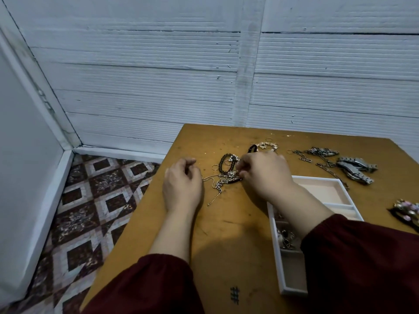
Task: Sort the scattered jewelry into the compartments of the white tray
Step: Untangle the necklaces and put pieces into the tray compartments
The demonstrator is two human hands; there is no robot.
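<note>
My dark red sleeves (147, 286) are reaching in over the near edge of the wooden table (226, 245). The white tray (294, 291) is lying by the near right part of the table, partly under my right forearm. A few small pieces (286, 240) are sitting in one of its middle compartments, and the large far compartment is showing its pale pink lining. A flowered hair clip (407, 210) is lying at the right edge, apart from the tray.

My left hand (182, 182) is resting on the table near the left edge, its fingers loosely curled. A fine chain (213, 198) is running up to it, but I cannot tell whether I am holding it. My right hand (265, 173) is bending down over the tangle of chains (226, 177) between my hands, its fingertips pinching a piece in it.

Just behind the tangle, dark bracelets (224, 163) and a thin ring (215, 167) are lying loose. Toward the far edge a pearl bracelet (268, 145) is lying beside a dark band (252, 148). Toward the far right corner a link chain (326, 164) is trailing beside the metal watches (356, 169).
</note>
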